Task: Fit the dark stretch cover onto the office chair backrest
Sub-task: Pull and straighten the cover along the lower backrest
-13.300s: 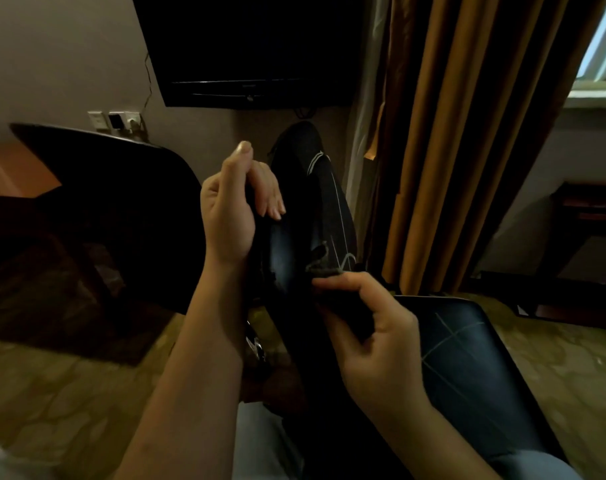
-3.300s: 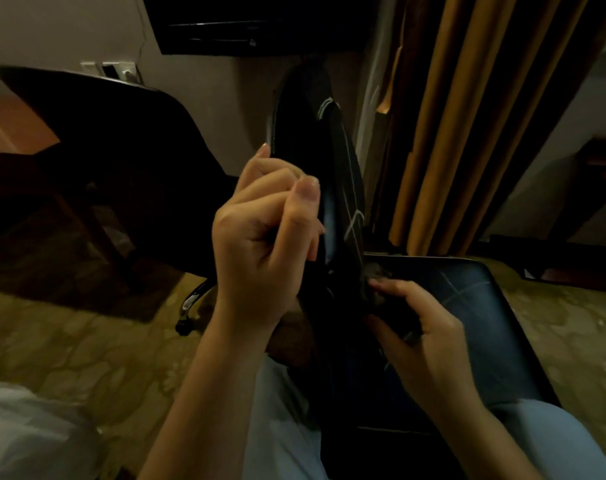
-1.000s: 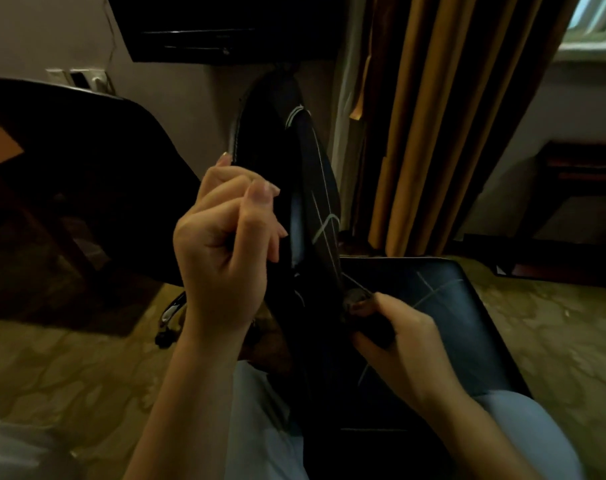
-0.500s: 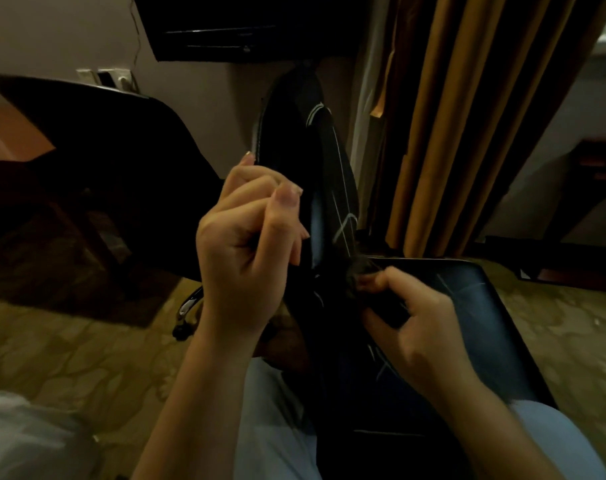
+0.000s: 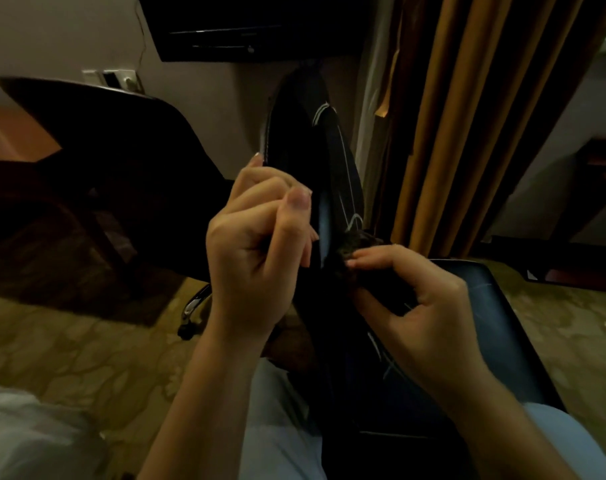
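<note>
The left hand (image 5: 260,244) is in the middle of the view. Its fingers are curled tight round the near edge of the dark stretch cover (image 5: 343,188). At 9 o'clock from this hand stands another dark chair (image 5: 114,161). A white wall socket (image 5: 114,77) shows above that chair, at 11 o'clock. A shiny chair leg with a wheel (image 5: 190,306) pokes out at 8 o'clock, over the patterned floor (image 5: 69,341).

The office chair backrest (image 5: 294,133) stands up at 12 o'clock from the hand, seen from its thin side. A black screen (image 5: 246,26) is on the wall above it. The cover is black with thin pale lines. It lies over the backrest and runs down between both hands.

The right hand (image 5: 422,313) is at 3 o'clock from the left one, very near it. Its thumb and fingers pinch a bunched-up bit of the cover's cloth, right beside the backrest. Under this hand lies the chair seat (image 5: 495,323), dark blue with pale lines too. Brown curtains (image 5: 467,116) hang at 1 o'clock.
</note>
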The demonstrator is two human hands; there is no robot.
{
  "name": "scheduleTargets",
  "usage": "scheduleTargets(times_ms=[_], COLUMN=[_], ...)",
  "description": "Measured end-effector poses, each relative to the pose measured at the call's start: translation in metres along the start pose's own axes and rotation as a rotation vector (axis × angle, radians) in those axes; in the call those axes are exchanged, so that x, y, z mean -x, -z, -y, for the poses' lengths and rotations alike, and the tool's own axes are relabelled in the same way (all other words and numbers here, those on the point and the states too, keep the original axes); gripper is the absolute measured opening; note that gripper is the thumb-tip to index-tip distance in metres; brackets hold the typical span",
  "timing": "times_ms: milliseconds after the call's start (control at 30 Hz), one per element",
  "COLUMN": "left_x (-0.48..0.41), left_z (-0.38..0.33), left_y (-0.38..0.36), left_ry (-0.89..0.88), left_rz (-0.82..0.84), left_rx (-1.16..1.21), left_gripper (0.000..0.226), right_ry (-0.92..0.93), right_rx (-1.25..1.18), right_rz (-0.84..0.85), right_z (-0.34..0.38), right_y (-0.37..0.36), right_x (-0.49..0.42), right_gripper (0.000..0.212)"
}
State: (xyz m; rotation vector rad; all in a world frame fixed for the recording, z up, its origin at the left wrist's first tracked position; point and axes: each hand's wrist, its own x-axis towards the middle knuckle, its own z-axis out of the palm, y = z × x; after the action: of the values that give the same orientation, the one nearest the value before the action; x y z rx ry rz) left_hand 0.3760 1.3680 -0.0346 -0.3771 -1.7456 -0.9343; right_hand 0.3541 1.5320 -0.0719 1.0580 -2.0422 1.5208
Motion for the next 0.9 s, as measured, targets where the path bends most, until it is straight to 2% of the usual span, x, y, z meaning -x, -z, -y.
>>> scheduleTargets(times_ms=[100, 233, 333, 500, 600, 700, 767, 900], left_x=[0.0, 0.0, 0.001, 0.002, 0.0, -0.001, -0.001, 0.0], left_z=[0.0, 0.001, 0.001, 0.001, -0.001, -0.001, 0.0, 0.0], left_y=[0.001, 0.0, -0.004, -0.003, -0.001, 0.0, 0.001, 0.001], left_ry=[-0.002, 0.006, 0.025, 0.007, 0.0, -0.011, -0.011, 0.005], left_rz=[0.01, -0.006, -0.044, -0.026, 0.0, 0.012, 0.013, 0.002], left_rx=[0.004, 0.025, 0.042, 0.025, 0.004, 0.013, 0.024, 0.008], left_gripper=[0.05, 0.05, 0.05, 0.051, 0.051, 0.049, 0.047, 0.05], right_ry=[-0.024, -0.194, -0.277, -0.233, -0.087, 0.02, 0.005, -0.147], right_rx=[0.061, 0.087, 0.09, 0.056, -0.001, 0.033, 0.03, 0.086], right_rz=[-0.003, 0.04, 0.082, 0.066, -0.013, -0.017, -0.003, 0.003], right_z=[-0.01, -0.035, -0.045, -0.035, -0.01, 0.002, -0.003, -0.025], right_y=[-0.003, 0.0, 0.006, 0.011, 0.009, 0.002, -0.003, -0.003], right_x=[0.01, 0.036, 0.046, 0.033, 0.01, -0.004, -0.003, 0.019], right_gripper=[0.031, 0.042, 0.038, 0.034, 0.022, 0.023, 0.024, 0.032])
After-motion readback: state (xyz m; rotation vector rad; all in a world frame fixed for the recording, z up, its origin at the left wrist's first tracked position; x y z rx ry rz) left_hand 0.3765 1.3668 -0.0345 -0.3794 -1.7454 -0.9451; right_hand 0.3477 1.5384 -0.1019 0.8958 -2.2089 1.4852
